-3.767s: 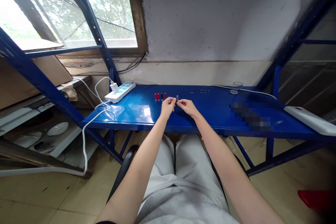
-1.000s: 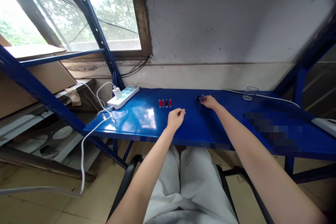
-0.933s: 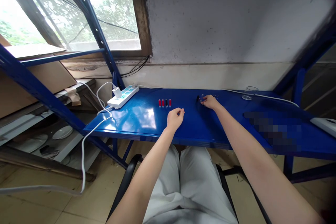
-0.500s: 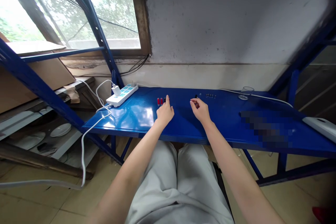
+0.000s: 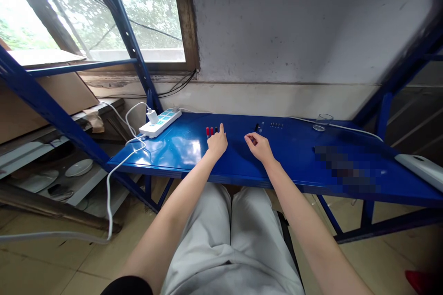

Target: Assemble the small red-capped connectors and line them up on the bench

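Observation:
My left hand (image 5: 218,144) rests on the blue table (image 5: 238,166), its index finger stretched forward and the other fingers partly curled. Just left of that fingertip stand two small red cylinders (image 5: 209,132) and a small black piece (image 5: 216,129), partly hidden by the hand. My right hand (image 5: 260,147) is closed in a pinch over the table; what lies between its fingers is too small and dark to name. Beyond it sit a small black piece (image 5: 256,127) and a clear piece (image 5: 262,125). Several tiny metallic pieces (image 5: 277,125) lie in rows to the right.
A white power strip (image 5: 159,122) with a plug and cable is at the table's left end. Back right stands a clear glass (image 5: 323,122). A blurred dark object (image 5: 346,168) and a white device (image 5: 420,169) lie on the right. Blue shelf posts (image 5: 128,32) flank the table.
My right hand has drawn back slightly to the left and toward me, uncovering more of the black piece behind it. My left hand keeps nearly the same place.

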### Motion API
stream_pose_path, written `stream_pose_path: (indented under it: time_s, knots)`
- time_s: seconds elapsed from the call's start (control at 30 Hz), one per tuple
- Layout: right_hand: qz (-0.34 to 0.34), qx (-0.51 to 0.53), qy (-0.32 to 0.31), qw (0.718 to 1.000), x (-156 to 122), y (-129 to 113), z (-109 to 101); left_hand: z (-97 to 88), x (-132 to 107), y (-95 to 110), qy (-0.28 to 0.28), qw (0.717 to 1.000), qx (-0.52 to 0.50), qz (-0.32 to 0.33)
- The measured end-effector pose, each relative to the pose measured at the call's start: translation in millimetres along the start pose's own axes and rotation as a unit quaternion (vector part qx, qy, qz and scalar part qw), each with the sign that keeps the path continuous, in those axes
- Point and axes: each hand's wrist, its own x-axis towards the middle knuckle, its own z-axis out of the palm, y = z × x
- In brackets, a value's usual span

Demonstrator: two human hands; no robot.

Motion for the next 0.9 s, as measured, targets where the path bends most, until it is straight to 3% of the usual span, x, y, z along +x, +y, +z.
stream_pose_path:
  time_s: [0.3, 0.37, 0.47, 0.6, 0.9]
  knots:
    - [0.017, -0.017, -0.014, 1.0, -0.7, 0.3, -0.3, 5.2, 8.5, -2.2, 0.047, 0.984, -0.168, 0.036]
    - [0.011, -0.024, -0.003, 1.0, -0.5, 1.8, 1.3, 8.1, 7.3, 2.0, 0.054, 0.959, -0.274, 0.045]
    - [0.01, -0.044, 0.017, 0.999, 0.5, 3.8, 4.1, 14.5, 2.3, 9.2, 0.03, 0.894, -0.444, 0.052]
    - [0.027, -0.064, 0.007, 0.998, 1.6, 5.0, 7.4, 21.9, -10.4, 14.1, -0.003, 0.825, -0.563, 0.05]
    - [0.047, -0.07, -0.02, 0.996, -0.1, 5.7, 11.5, 18.5, -24.2, 13.1, -0.033, 0.802, -0.595, 0.048]
